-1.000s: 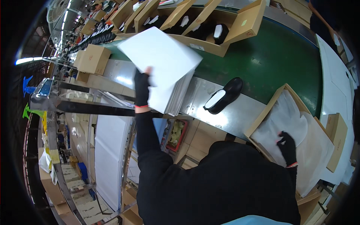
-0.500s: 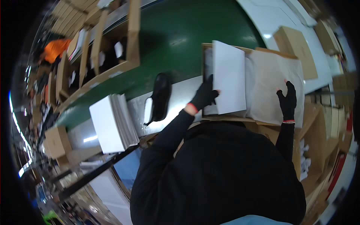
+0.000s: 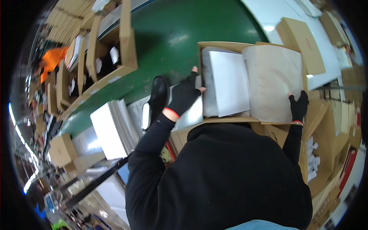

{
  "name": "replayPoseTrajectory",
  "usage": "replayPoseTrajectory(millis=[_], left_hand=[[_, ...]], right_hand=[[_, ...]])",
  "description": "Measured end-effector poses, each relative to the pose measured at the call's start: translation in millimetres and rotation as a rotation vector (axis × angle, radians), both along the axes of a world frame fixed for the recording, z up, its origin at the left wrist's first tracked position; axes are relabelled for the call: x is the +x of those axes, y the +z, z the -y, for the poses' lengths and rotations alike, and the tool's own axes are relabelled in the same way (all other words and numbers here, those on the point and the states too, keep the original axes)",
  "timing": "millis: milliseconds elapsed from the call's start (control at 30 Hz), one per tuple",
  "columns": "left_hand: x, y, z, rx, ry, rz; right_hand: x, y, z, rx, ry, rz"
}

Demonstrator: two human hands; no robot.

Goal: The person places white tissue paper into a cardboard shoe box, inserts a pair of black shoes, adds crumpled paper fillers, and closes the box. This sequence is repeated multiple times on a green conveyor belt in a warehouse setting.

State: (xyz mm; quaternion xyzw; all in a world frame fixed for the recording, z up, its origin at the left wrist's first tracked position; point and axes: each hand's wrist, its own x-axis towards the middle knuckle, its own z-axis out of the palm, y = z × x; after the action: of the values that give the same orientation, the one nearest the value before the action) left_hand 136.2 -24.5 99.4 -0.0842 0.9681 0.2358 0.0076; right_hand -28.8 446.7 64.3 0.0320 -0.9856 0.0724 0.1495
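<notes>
My left hand (image 3: pixel 184 96), in a black fingerless glove, hovers with fingers apart between a black shoe (image 3: pixel 159 94) and the open cardboard box (image 3: pixel 226 46). It holds nothing. A white sheet (image 3: pixel 230 84) lies in the left half of the box, over grey wrapping. Thin beige paper (image 3: pixel 274 82) spreads over the right half. At that half's right edge, my right hand (image 3: pixel 299 107) has its thumb on the inner side and its fingers over the rim. Its fingertips are partly hidden.
A stack of white boards (image 3: pixel 115 128) stands left of the shoe on a metal surface. Across the green tabletop (image 3: pixel 172 38) are open cartons (image 3: pixel 128 57). A closed carton (image 3: pixel 301 44) sits beyond the box at the right. A person in orange (image 3: pixel 53 61) is at the far left.
My left hand has let go of the white sheet and moved left; the sheet now lies in the box. My right hand has shifted from the beige paper to the edge beside it.
</notes>
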Motion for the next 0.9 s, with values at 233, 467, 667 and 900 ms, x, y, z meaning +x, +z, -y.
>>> replayPoseTrajectory(millis=[233,467,667,900], left_hand=[[86.9,-7.8,120.3,-0.578,-0.061,0.570],[50.8,27.7,108.6,0.347,-0.019,0.421],[-19.3,31.2,6.8,0.272,-0.222,0.184],[-44.8,51.1,-21.7,0.413,-0.359,-0.004]], right_hand=[[1.6,-16.8,8.4,0.198,0.008,0.091],[48.0,-1.6,43.6,0.221,0.413,-0.038],[47.4,-27.8,30.8,0.397,0.126,0.202],[46.3,-27.7,7.0,0.268,0.203,0.162]])
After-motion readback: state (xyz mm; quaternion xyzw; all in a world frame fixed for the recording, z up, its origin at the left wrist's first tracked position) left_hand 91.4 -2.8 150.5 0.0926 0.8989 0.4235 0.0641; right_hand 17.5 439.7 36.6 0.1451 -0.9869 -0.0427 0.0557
